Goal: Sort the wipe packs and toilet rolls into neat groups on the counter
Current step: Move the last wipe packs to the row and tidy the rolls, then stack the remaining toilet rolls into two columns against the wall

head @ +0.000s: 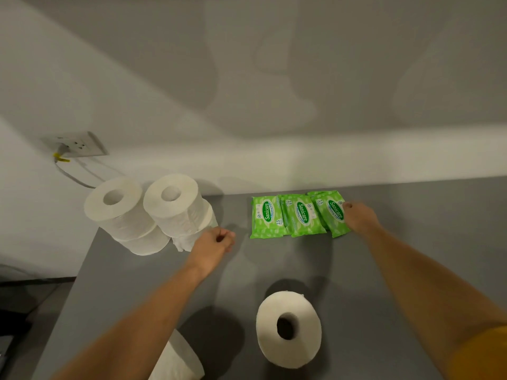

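Worktop (411,242) is seen carrying stacked toilet rolls (142,212) left of the wipe packs (299,215). Just right of the packs, the right hand (359,218) is pressed against the outermost, fingers curled. The left hand (211,246) is loosely fisted, empty, left of them.

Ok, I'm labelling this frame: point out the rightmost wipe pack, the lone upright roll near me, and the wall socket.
rightmost wipe pack (333,212), head view, on its label.
lone upright roll (288,349), head view, on its top face.
wall socket (78,145), head view, on its faceplate.
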A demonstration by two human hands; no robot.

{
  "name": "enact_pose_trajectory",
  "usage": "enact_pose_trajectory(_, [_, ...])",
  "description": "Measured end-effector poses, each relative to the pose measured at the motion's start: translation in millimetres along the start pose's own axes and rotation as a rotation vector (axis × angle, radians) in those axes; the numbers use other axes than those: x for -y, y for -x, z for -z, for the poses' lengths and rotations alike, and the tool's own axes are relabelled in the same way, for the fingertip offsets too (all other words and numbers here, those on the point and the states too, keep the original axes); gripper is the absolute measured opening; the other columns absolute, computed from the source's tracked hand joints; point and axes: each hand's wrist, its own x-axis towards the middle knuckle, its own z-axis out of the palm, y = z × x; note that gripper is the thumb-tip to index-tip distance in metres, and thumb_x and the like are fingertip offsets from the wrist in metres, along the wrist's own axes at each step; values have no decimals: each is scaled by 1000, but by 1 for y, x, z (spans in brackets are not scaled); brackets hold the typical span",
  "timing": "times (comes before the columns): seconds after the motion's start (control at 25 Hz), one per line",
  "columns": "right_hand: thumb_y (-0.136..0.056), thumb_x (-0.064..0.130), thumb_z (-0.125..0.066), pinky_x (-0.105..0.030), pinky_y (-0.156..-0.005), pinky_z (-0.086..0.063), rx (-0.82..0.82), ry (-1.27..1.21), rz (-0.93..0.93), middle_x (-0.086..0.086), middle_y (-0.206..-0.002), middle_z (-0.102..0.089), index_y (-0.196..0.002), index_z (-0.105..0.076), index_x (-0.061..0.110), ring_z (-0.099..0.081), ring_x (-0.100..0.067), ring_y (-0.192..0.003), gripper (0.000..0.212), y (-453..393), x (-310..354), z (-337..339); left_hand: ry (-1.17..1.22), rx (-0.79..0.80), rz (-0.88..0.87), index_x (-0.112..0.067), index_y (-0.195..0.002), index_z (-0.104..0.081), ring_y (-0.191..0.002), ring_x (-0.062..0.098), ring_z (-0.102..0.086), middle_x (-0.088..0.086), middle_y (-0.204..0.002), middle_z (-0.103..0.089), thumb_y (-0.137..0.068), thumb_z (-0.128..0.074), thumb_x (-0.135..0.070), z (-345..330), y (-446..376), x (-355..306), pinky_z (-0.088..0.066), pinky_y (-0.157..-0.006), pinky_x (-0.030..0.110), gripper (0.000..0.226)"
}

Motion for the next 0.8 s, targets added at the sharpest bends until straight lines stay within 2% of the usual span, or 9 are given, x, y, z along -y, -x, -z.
enact_pose_trajectory(0.08, [-103, 21, -34, -39, -92, -51, -32, 47, 45, -23, -114, -68, -114, -69, 5, -64, -38, -107, 40, 10, 5, 4, -1, 15, -8, -24, -90, -68, -92, 27, -74, 6, -93, -77, -100, -61, -29, 3, 8, -1, -56, -98, 50, 13])
enact_pose_trajectory(0.16, [-103, 29, -36, -37, -86, -50, -49, 54, 73, -23, -102, -70, -98, -72, 4, -65, -38, -102, 44, 24, 12, 7, 7, 33, -23, -25, -92, -68, -87, 18, -73, 1, -94, -76, -99, -61, -31, 6, 19, -2, -56, -98, 49, 11])
enact_pose_trajectory(0.24, [-102, 32, -40, -33, -75, -46, -37, 14, 69, -19, -86, -67, -75, -65, 8, -66, -37, -93, 43, 41, 18, 7, 7, 52, -33, -24, -95, -69, -90, 15, -74, -1, -97, -76, -98, -61, -33, 8, 32, -1, -56, -99, 47, 12])
enact_pose_trajectory(0.32, [-99, 32, -44, -33, -73, -47, -11, -44, 67, -16, -86, -69, -79, -65, 6, -66, -35, -87, 39, 59, 23, 4, -9, 71, -41, -21, -99, -69, -93, 16, -75, 2, -99, -77, -98, -61, -34, 8, 45, -2, -56, -99, 46, 16])
enact_pose_trajectory(0.4, [-97, 33, -46, -38, -82, -53, 23, -99, 80, -15, -94, -72, -93, -68, 4, -66, -34, -92, 36, 80, 25, -1, -9, 104, -52, -18, -101, -69, -95, 17, -74, 6, -103, -76, -99, -61, -35, 6, 60, -2, -56, -99, 46, 19])
enact_pose_trajectory(0.56, [-98, 34, -47, -41, -86, -55, 73, -102, 127, -14, -94, -73, -93, -67, 3, -68, -33, -91, 38, 124, 28, -18, -80, 200, -92, -17, -103, -68, -103, 25, -71, 8, -105, -74, -100, -57, -45, 0, 89, 3, -54, -99, 44, 30])
enact_pose_trajectory(0.68, [-97, 35, -49, -43, -86, -57, 103, -127, 142, -11, -90, -74, -90, -68, 6, -69, -31, -88, 36, 148, 28, -29, -162, 288, -102, -23, -117, -65, -105, 15, -67, -3, -114, -71, -96, -56, -57, -12, 111, 12, -52, -99, 31, 41])
enact_pose_trajectory(0.76, [-97, 35, -50, -43, -85, -58, 106, -134, 146, -7, -86, -74, -86, -69, 10, -70, -28, -82, 34, 162, 28, -34, -137, 380, -90, -25, -139, -53, -116, 8, -59, -8, -132, -61, -87, -65, -63, -22, 124, 23, -46, -98, 20, 65])
enact_pose_trajectory(0.8, [-96, 35, -50, -43, -84, -58, 109, -141, 142, -6, -85, -75, -84, -69, 12, -69, -26, -80, 32, 168, 28, -35, -114, 428, -97, -25, -148, -43, -124, 7, -54, -10, -139, -54, -79, -72, -66, -28, 129, 29, -43, -103, 22, 85])
